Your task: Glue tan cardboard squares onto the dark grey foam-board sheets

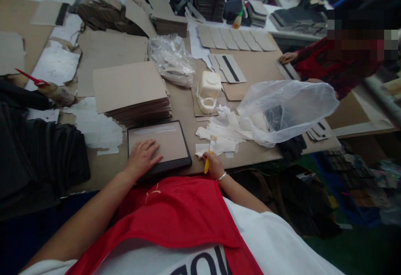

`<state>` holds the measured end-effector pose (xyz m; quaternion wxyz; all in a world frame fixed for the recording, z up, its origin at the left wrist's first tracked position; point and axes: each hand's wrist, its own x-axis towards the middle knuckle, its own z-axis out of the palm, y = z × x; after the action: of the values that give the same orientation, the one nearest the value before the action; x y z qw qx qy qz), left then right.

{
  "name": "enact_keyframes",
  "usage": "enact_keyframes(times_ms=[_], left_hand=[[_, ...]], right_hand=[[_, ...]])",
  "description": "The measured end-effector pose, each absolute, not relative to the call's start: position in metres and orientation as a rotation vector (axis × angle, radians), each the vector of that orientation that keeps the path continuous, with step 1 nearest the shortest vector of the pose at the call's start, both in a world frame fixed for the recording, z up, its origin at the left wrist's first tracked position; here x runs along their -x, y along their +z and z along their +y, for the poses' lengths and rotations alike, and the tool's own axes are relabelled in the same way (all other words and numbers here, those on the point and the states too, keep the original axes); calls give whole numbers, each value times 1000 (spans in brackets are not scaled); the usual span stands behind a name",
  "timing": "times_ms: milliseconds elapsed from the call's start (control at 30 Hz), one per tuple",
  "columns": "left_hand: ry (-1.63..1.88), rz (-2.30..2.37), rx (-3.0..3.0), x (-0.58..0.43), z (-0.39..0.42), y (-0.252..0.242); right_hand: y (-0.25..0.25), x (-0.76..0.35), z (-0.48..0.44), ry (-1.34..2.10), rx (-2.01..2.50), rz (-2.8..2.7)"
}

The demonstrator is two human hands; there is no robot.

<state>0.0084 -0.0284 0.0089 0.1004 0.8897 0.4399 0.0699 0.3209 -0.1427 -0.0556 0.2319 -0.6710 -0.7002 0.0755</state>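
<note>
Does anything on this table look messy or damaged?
Yes: white strips lie jumbled by the held brush, and the white sheet left of the cardboard stack has ragged edges; both look untidy compared with that stack.

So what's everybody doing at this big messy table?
Someone in a red apron has their left hand resting, fingers spread, on a brownish board with black showing around it. Their right hand holds a yellow-handled brush, bristles pointing away, by some pale strips. A stack of boards sits beyond the left hand. Over on the right, another person's hand is on a card with a dark stripe.
</note>
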Motion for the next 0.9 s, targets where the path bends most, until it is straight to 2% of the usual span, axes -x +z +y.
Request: enact_keyframes(times_ms=[133,267,400,500,667,800,900], left_hand=[[122,1345,-2580,-16,-29,24],[314,1294,-2447,-38,-32,38],[538,1050,-2006,-91,-35,48],[528,866,-1580,-135,-33,47],[391,704,-1176,-151,-27,46],[399,755,-1103,-126,-31,54],[409,794,-910,-98,-33,59]], right_hand=[[-50,-324,-132,331,1862,-1607],[-36,-323,-124,428,1828,-1370],[3,-312,-115,495,1665,-1258],[39,-301,-106,596,1540,-1208],[72,-294,-88,634,1486,-1379],[73,-283,-67,435,1588,-1633],[70,-267,-48,401,1564,-1615]])
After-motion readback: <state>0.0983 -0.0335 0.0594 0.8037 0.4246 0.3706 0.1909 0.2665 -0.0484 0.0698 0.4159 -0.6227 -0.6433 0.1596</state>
